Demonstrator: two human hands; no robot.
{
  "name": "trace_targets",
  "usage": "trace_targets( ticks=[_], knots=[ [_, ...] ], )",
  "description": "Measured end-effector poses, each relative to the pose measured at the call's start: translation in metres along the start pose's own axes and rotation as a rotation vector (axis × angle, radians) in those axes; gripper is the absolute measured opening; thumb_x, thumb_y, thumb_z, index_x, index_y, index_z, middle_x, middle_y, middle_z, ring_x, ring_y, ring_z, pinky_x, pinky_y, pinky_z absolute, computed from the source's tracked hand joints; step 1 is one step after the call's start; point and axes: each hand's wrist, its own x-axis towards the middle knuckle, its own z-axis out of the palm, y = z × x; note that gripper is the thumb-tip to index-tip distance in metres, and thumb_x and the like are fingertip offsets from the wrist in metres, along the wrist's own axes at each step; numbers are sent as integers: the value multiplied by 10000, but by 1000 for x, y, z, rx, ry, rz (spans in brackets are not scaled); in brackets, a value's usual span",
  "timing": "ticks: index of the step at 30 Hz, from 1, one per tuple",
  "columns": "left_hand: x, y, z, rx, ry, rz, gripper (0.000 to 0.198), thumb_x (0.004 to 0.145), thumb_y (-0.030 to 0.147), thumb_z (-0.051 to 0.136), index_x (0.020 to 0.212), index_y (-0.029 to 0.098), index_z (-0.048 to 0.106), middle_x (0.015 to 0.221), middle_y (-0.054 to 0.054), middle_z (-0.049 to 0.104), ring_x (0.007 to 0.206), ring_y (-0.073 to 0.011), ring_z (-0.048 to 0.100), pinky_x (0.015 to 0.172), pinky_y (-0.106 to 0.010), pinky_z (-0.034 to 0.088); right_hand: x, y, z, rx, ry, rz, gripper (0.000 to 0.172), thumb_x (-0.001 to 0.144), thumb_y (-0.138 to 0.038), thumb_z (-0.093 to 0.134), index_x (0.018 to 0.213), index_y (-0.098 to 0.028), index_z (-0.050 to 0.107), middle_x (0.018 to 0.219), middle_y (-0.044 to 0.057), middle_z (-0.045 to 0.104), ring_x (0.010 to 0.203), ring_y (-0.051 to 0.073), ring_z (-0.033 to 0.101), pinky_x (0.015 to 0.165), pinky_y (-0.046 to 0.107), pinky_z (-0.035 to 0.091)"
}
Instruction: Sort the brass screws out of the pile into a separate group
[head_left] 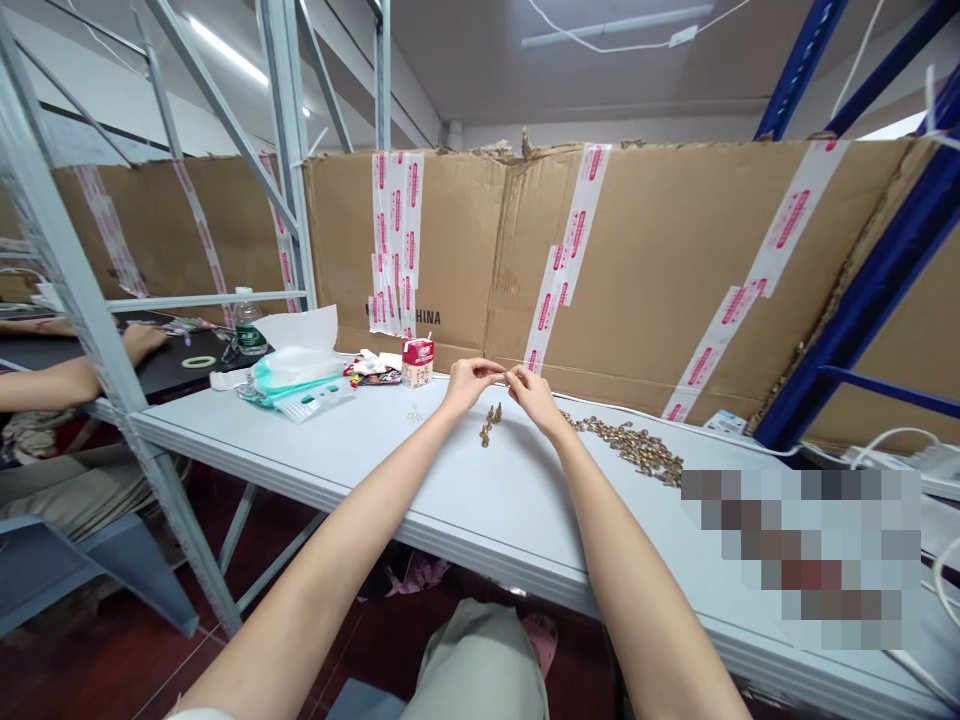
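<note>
My left hand and my right hand meet above the far part of the white table, fingertips pinched close together. Whatever is between them is too small and too covered to make out. Just below the hands, a few small brass-coloured metal pieces stand or lie in a little group. To the right of my right hand spreads a loose pile of similar brass-coloured pieces. Some tiny clear bits lie on the table to the left of my left hand.
A red-and-white drink carton, a pack of teal-and-white plastic bags and a water bottle stand at the left. A cardboard wall closes the back. Metal posts flank the table; a co-worker's arm shows far left.
</note>
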Motion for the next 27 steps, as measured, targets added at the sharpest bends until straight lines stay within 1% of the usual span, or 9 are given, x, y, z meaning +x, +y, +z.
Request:
trace_targets(
  ticks=[3, 7, 9, 11, 13, 16, 19, 24, 27],
  knots=[
    [-1, 1, 0, 28, -10, 31, 183, 670, 276, 642, 782, 141, 692, 752, -59, 678, 656, -132, 562, 623, -234, 414, 2, 2, 2, 83, -38, 21, 364, 803, -537, 373, 704, -193, 441, 521, -41, 442, 469, 90, 390, 473, 209, 314],
    [-5, 7, 0, 146, -29, 148, 126, 680, 237, 639, 771, 167, 689, 748, -45, 668, 695, -132, 548, 668, -239, 408, 3, 4, 3, 274, -156, 81, 428, 758, -614, 374, 639, -202, 374, 475, -65, 316, 403, 74, 283, 398, 207, 241],
    [-6, 9, 1, 194, -20, 185, 128, 681, 225, 639, 791, 181, 687, 755, -38, 664, 711, -132, 542, 686, -240, 405, 4, 3, 2, 328, -174, 94, 443, 736, -635, 391, 628, -207, 353, 473, -74, 262, 394, 70, 239, 386, 210, 207],
    [-5, 10, 1, 179, 3, 155, 188, 677, 241, 644, 853, 185, 682, 786, -39, 671, 705, -131, 549, 690, -243, 413, 4, 2, 1, 342, -147, 93, 444, 733, -636, 398, 623, -210, 339, 479, -75, 239, 399, 70, 221, 390, 212, 194],
    [-3, 9, 1, 116, 19, 74, 239, 680, 284, 641, 885, 168, 679, 814, -53, 682, 691, -135, 570, 683, -248, 427, 3, 1, 0, 317, -102, 81, 443, 740, -629, 394, 614, -210, 329, 483, -68, 250, 410, 75, 233, 402, 215, 206],
    [-1, 5, 0, 32, -43, -13, 226, 710, 318, 604, 798, 131, 696, 774, -78, 692, 699, -154, 608, 678, -250, 444, 3, 0, 0, 227, -53, 51, 436, 761, -612, 379, 609, -202, 363, 489, -52, 295, 437, 87, 274, 429, 220, 240],
    [0, 5, 0, 24, -91, -10, 210, 721, 299, 591, 745, 120, 700, 736, -83, 693, 693, -157, 620, 667, -242, 448, 2, 0, -1, 138, -46, 11, 425, 791, -575, 360, 613, -192, 407, 497, -41, 328, 460, 93, 297, 454, 223, 256],
    [-2, 7, 3, 171, -36, 95, 164, 690, 288, 627, 758, 160, 704, 741, -49, 693, 659, -135, 587, 653, -241, 433, 2, 6, -1, 112, -36, -1, 407, 821, -514, 352, 579, -187, 363, 495, -41, 323, 467, 87, 286, 460, 216, 249],
    [-1, 6, 4, 134, -61, 87, 183, 693, 301, 624, 781, 159, 699, 757, -46, 692, 675, -129, 591, 665, -235, 441, 3, 10, -1, 119, -23, 7, 391, 827, -492, 355, 584, -186, 365, 495, -41, 326, 468, 87, 290, 460, 212, 250]
  ],
)
